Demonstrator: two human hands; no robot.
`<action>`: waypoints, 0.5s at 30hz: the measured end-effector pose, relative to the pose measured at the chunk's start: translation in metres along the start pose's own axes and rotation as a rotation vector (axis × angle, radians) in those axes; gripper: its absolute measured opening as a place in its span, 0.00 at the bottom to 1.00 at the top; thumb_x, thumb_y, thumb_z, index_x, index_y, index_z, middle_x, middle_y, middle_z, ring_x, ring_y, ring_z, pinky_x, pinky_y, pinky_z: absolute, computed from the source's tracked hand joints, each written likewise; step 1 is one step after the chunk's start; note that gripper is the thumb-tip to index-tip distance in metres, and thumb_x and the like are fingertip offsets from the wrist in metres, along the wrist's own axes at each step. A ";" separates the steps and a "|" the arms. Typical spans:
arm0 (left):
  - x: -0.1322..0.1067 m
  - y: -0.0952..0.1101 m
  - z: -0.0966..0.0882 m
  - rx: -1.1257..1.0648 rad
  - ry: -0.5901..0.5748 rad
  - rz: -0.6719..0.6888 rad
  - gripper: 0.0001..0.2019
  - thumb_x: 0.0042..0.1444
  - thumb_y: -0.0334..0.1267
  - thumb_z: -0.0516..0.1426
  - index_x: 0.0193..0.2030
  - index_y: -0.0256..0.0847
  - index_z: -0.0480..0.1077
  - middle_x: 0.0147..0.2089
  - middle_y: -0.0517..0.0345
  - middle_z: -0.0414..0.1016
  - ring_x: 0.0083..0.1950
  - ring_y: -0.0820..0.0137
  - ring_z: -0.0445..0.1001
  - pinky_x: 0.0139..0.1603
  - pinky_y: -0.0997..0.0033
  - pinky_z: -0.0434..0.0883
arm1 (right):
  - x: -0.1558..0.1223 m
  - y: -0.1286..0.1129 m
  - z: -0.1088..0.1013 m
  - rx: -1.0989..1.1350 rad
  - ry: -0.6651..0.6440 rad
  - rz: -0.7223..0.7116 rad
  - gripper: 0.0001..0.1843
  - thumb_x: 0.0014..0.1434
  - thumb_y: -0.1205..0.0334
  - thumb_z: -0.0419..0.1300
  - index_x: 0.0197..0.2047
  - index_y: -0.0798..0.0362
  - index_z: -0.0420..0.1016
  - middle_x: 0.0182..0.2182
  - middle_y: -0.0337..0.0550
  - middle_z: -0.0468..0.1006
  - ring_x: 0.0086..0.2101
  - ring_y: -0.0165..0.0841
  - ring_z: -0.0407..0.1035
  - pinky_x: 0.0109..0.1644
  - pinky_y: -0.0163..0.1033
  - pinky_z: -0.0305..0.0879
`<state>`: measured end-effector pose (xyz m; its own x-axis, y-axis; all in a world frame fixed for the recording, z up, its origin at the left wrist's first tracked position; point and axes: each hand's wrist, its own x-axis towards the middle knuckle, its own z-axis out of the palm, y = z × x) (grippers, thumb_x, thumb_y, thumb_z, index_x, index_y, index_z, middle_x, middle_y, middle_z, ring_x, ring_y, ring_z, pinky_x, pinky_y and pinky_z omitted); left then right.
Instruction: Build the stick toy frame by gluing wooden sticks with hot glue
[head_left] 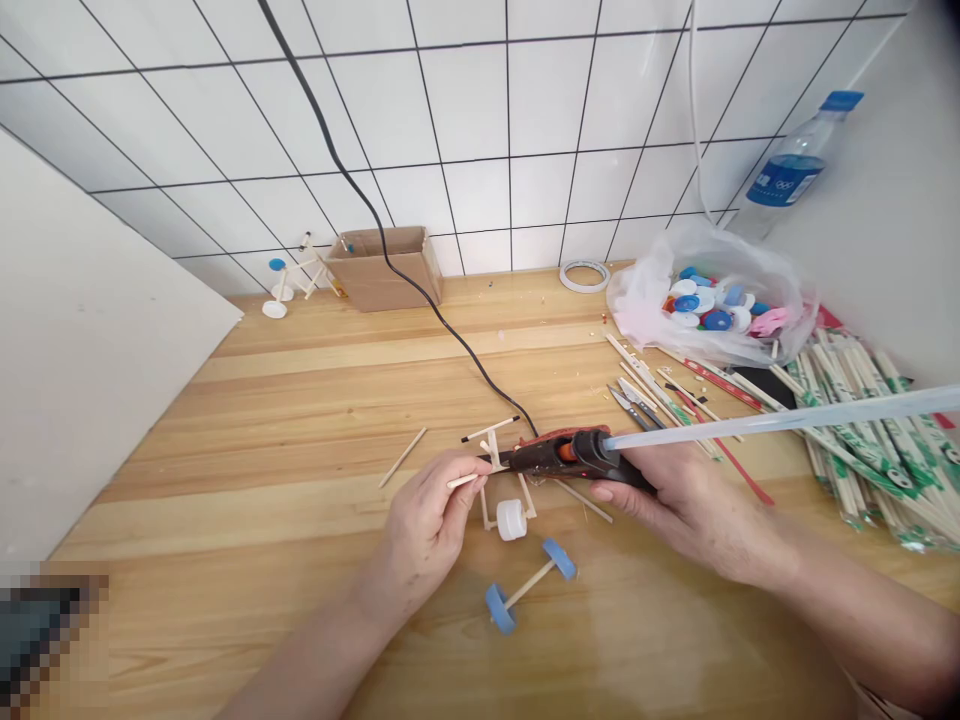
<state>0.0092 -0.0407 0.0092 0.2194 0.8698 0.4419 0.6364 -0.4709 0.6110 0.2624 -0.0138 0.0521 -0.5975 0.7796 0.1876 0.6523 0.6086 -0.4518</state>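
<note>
Head view: right hand grips glue gun beside left hand.

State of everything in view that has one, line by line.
Left hand: pinching short stick
Right hand: gripping glue gun
Glue gun: glue stick inserted
Bottle: capped
Cardboard box: open
Plastic bag: open, caps inside
Blue-wheeled axle: both wheels on
Chopstick pile: in wrappers

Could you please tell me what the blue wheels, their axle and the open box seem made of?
Blue wheels: likely smooth plastic, evenly coloured. Axle: probably bare, matte wood or bamboo, given its pale straw tone. Open box: apparently matte cardboard, brown with thin, plain walls.
</note>
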 end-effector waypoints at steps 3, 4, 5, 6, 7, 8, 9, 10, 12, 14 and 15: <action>0.000 0.000 0.001 -0.014 0.007 0.016 0.07 0.59 0.27 0.51 0.40 0.41 0.68 0.36 0.56 0.76 0.38 0.72 0.75 0.37 0.74 0.72 | 0.001 0.000 0.000 -0.006 -0.002 -0.007 0.13 0.63 0.55 0.50 0.41 0.53 0.69 0.28 0.43 0.75 0.27 0.32 0.68 0.28 0.34 0.61; 0.000 -0.001 0.002 -0.017 0.007 0.020 0.07 0.59 0.27 0.51 0.40 0.41 0.67 0.36 0.56 0.76 0.38 0.72 0.75 0.37 0.74 0.72 | 0.001 0.000 0.000 -0.011 0.002 -0.010 0.13 0.64 0.55 0.50 0.41 0.54 0.69 0.28 0.43 0.75 0.26 0.32 0.68 0.27 0.34 0.61; 0.000 -0.001 0.002 -0.018 0.004 0.020 0.07 0.59 0.27 0.51 0.40 0.41 0.67 0.36 0.56 0.76 0.38 0.72 0.75 0.37 0.74 0.72 | 0.002 0.000 0.000 -0.014 0.005 -0.015 0.13 0.64 0.55 0.50 0.42 0.54 0.69 0.27 0.42 0.75 0.26 0.32 0.68 0.27 0.34 0.60; 0.000 -0.002 0.002 -0.019 0.001 0.021 0.07 0.59 0.27 0.51 0.40 0.41 0.67 0.37 0.56 0.76 0.38 0.72 0.75 0.37 0.73 0.72 | 0.002 0.000 0.001 -0.015 0.009 -0.018 0.12 0.64 0.55 0.50 0.42 0.54 0.69 0.27 0.42 0.74 0.25 0.32 0.67 0.26 0.34 0.60; 0.000 -0.003 0.003 -0.018 0.000 0.021 0.07 0.59 0.27 0.51 0.40 0.41 0.67 0.37 0.56 0.76 0.39 0.72 0.75 0.38 0.73 0.72 | 0.002 0.000 0.001 -0.017 0.013 -0.018 0.12 0.64 0.55 0.50 0.42 0.54 0.69 0.26 0.42 0.74 0.25 0.32 0.67 0.26 0.34 0.60; 0.000 -0.004 0.003 -0.017 0.001 0.026 0.07 0.59 0.27 0.51 0.40 0.41 0.67 0.37 0.56 0.76 0.39 0.72 0.75 0.38 0.73 0.72 | 0.002 0.000 0.001 -0.019 0.016 -0.016 0.12 0.63 0.55 0.50 0.42 0.54 0.69 0.26 0.42 0.74 0.25 0.32 0.67 0.26 0.34 0.60; 0.000 -0.005 0.003 -0.017 0.003 0.032 0.08 0.59 0.27 0.51 0.40 0.41 0.67 0.37 0.56 0.76 0.39 0.72 0.75 0.38 0.73 0.72 | 0.002 0.000 0.001 -0.021 0.016 -0.012 0.12 0.63 0.55 0.50 0.43 0.53 0.69 0.26 0.42 0.74 0.25 0.32 0.67 0.26 0.34 0.60; 0.000 -0.006 0.004 -0.017 0.005 0.037 0.08 0.59 0.26 0.51 0.41 0.41 0.67 0.37 0.56 0.76 0.39 0.72 0.75 0.39 0.73 0.72 | 0.002 0.000 0.001 -0.021 0.013 -0.009 0.13 0.63 0.55 0.50 0.43 0.53 0.69 0.26 0.42 0.74 0.25 0.32 0.67 0.26 0.34 0.60; 0.000 -0.007 0.004 -0.015 0.004 0.043 0.08 0.59 0.26 0.51 0.40 0.40 0.67 0.37 0.56 0.76 0.38 0.72 0.75 0.39 0.74 0.71 | 0.002 -0.001 0.001 -0.011 0.006 -0.006 0.13 0.64 0.55 0.50 0.45 0.53 0.69 0.27 0.42 0.74 0.26 0.33 0.68 0.27 0.34 0.60; 0.000 -0.007 0.004 -0.013 0.002 0.043 0.07 0.59 0.26 0.51 0.40 0.40 0.67 0.36 0.57 0.76 0.38 0.73 0.75 0.38 0.74 0.71 | 0.002 -0.001 0.001 0.012 -0.006 -0.001 0.13 0.64 0.55 0.50 0.45 0.53 0.69 0.29 0.43 0.76 0.28 0.33 0.69 0.28 0.35 0.62; 0.000 -0.007 0.005 -0.012 0.004 0.045 0.07 0.59 0.26 0.51 0.40 0.40 0.67 0.36 0.57 0.76 0.38 0.72 0.75 0.38 0.74 0.71 | 0.002 -0.001 0.000 0.026 -0.015 0.005 0.13 0.64 0.56 0.50 0.45 0.53 0.69 0.30 0.44 0.76 0.29 0.34 0.70 0.29 0.35 0.63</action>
<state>0.0079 -0.0365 0.0017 0.2445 0.8473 0.4714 0.6173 -0.5109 0.5982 0.2605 -0.0126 0.0524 -0.6010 0.7804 0.1724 0.6434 0.6004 -0.4749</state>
